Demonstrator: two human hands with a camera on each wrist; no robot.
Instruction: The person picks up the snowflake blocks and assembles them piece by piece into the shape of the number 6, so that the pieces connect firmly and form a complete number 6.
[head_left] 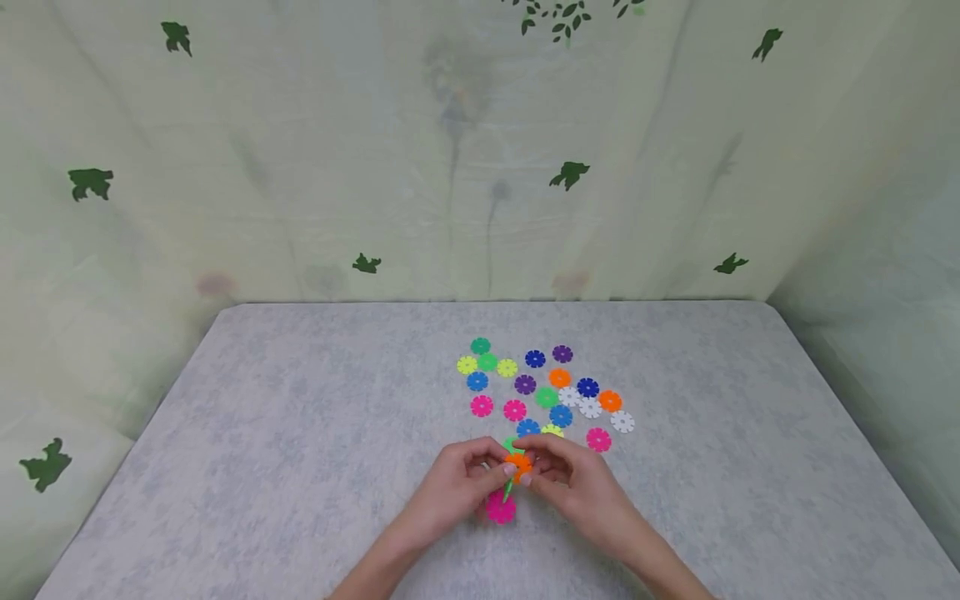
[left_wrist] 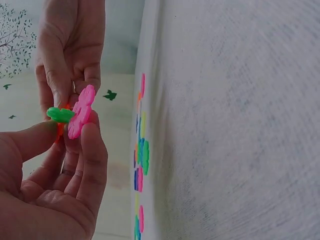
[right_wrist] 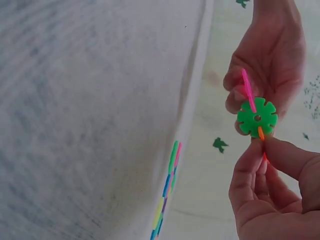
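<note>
Head view: left hand [head_left: 461, 483] gripped green disc [right_wrist: 247, 119], right hand [head_left: 583, 487] pinched orange disc [head_left: 518, 459], between side edges of counter [head_left: 262, 433]; crooked pushing could've popped attached pink disc [head_left: 501, 511] loose.

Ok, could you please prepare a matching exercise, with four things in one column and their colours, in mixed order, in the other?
Things:
1. Table cover
2. Middle held disc, between the other two
3. Upper held disc in the head view, pinched by the right hand
4. Lowest held disc in the head view

Colours:
A. Orange
B. Pink
C. Grey
D. Green

Pairs: 1-C, 2-D, 3-A, 4-B
</note>
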